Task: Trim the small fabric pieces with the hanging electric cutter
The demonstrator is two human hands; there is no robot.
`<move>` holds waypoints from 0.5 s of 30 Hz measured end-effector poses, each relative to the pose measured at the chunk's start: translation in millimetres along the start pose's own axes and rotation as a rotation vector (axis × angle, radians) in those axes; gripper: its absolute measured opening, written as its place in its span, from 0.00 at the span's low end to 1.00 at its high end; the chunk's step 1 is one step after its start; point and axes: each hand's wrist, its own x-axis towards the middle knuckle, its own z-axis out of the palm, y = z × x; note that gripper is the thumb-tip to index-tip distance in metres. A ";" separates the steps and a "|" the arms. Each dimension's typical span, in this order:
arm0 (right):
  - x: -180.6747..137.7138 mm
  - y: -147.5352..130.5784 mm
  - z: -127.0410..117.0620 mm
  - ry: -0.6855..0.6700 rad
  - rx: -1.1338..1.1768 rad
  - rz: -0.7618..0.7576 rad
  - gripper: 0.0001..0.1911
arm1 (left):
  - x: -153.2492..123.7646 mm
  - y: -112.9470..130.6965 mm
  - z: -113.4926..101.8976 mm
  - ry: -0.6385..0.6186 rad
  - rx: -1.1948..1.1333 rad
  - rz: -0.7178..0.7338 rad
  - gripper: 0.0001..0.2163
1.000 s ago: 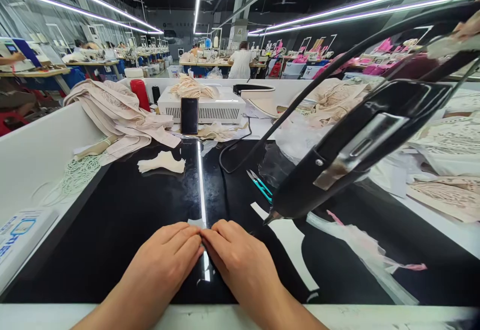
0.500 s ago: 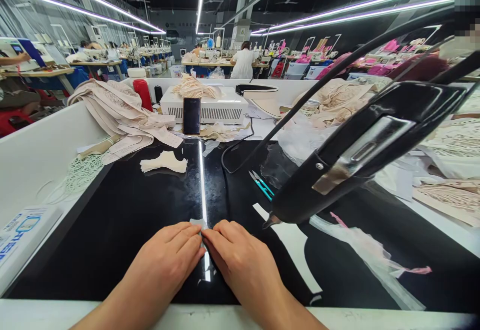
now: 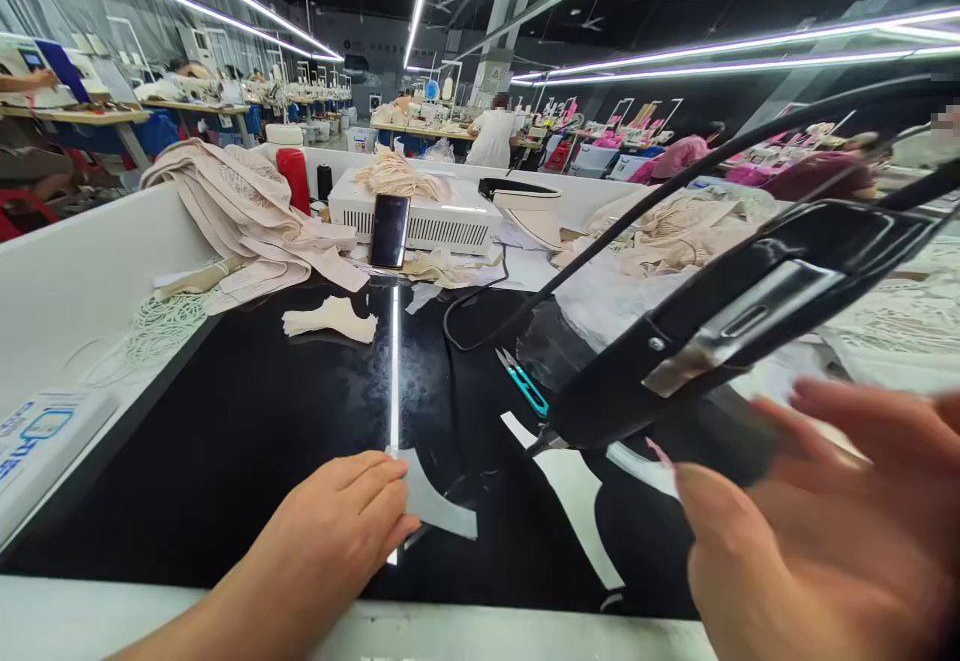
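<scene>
My left hand [image 3: 337,531] lies on the black glossy tabletop [image 3: 247,441], fingers together, pressing down the edge of a small pale curved fabric piece [image 3: 435,506]. My right hand [image 3: 825,531] is raised at the lower right, fingers spread and blurred by motion, empty, just under a hanging black tool with a pointed metal tip [image 3: 720,331]. A longer white fabric strip [image 3: 577,491] lies below that tip. Teal thread snips [image 3: 525,386] rest beyond it.
A white box machine [image 3: 442,216] with a phone [image 3: 390,231] leaning on it stands at the back. Beige fabric piles [image 3: 240,211] lie at the left and right, with a red bottle [image 3: 296,179] and a small cream scrap [image 3: 334,319]. Other workers sit far behind.
My right hand left the small fabric piece and swung up to the right, under the hanging tool. The fabric piece now lies uncovered. The view tilted slightly.
</scene>
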 end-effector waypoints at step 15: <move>35.1 -22.9 92.9 -0.165 0.861 0.394 0.24 | -2.2 1.8 4.2 0.048 0.070 0.065 0.19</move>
